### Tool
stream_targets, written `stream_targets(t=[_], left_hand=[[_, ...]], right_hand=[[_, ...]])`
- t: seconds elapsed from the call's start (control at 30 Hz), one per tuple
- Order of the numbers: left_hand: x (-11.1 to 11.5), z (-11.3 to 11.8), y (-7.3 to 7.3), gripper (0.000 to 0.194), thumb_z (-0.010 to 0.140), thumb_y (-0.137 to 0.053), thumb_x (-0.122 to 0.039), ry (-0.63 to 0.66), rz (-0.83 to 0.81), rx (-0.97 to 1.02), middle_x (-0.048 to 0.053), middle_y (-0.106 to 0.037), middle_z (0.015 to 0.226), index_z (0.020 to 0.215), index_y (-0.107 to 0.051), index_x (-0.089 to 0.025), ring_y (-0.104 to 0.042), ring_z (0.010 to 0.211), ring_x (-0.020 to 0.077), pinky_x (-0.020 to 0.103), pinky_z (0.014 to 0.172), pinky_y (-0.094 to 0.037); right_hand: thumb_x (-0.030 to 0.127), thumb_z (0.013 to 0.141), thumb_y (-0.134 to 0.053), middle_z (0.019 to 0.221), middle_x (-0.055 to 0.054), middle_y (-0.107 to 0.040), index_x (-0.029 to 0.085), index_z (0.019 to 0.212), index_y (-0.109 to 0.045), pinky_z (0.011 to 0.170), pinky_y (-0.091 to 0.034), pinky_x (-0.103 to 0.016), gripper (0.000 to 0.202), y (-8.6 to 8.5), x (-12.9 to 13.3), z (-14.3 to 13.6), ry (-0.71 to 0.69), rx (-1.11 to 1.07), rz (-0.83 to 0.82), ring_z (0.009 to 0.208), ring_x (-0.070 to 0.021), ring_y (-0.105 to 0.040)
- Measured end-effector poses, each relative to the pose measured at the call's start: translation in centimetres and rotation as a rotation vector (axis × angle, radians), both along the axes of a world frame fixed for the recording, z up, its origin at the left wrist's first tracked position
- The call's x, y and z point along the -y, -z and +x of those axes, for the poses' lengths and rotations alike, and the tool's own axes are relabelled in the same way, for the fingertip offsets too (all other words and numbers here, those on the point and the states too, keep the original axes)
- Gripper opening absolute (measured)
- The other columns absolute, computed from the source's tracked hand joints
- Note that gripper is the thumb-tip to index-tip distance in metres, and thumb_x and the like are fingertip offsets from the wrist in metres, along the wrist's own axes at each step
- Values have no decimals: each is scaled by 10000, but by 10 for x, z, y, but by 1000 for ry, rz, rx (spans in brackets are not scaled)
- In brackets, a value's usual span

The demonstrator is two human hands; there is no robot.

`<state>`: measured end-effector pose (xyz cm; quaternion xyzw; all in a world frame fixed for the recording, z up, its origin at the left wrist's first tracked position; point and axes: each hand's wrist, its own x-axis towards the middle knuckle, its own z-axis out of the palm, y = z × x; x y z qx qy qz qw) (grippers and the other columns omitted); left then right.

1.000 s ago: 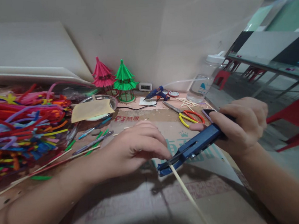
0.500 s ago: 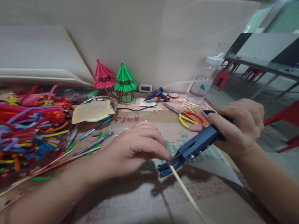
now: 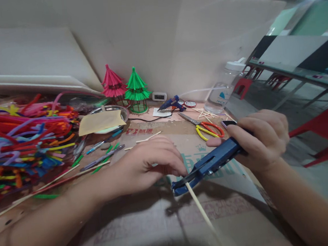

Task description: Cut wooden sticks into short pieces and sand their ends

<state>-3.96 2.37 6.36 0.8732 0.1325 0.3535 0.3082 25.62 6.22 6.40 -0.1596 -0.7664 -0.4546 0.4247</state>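
Observation:
My right hand [image 3: 264,139] is closed around the handles of a blue hand cutter [image 3: 210,163], which slants down to the left over the cardboard. A thin wooden stick [image 3: 202,209] lies across the cutter's jaws, its long part running toward me and blurring at the bottom edge. At the far side of the jaws, my left hand [image 3: 155,160] pinches with thumb and forefinger at the stick's other end; the fingers mostly hide that short end. Beyond the cutter lie scissors [image 3: 203,125] with red and yellow handles.
Colourful pipe cleaners [image 3: 25,146] are heaped at the left. Behind stand a pink pavilion model [image 3: 113,81], a green one [image 3: 136,89], a blue glue gun [image 3: 171,104] and a clear bottle [image 3: 221,91]. Cut sticks [image 3: 207,113] lie near the bottle. A red stool [image 3: 325,132] is at the right.
Both hands and the cutter have shifted very slightly; the stick stays in the jaws. A few short sticks behind my left hand show more fully.

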Motion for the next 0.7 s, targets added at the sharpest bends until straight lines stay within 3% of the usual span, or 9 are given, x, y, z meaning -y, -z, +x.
stream_targets(t=[0.43, 0.7], left_hand=[[0, 0, 1, 200, 938, -565, -58, -4, -15, 4, 60, -745, 879, 897, -703, -197, -653, 851, 175, 359, 867, -500], [2, 2, -1, 196, 924, -568, -48, -4, -47, 16, 73, -748, 863, 865, -700, -181, -651, 839, 180, 346, 828, -503]], right_hand=[[284, 934, -638, 772, -27, -668, 232, 938, -655, 714, -494, -344, 55, -3, 1, -2, -1, -1, 39, 739, -196, -618], [244, 893, -698, 725, -4, -661, 228, 930, -665, 684, -484, -325, 52, -2, 0, 0, -26, 14, -19, 698, -178, -630]])
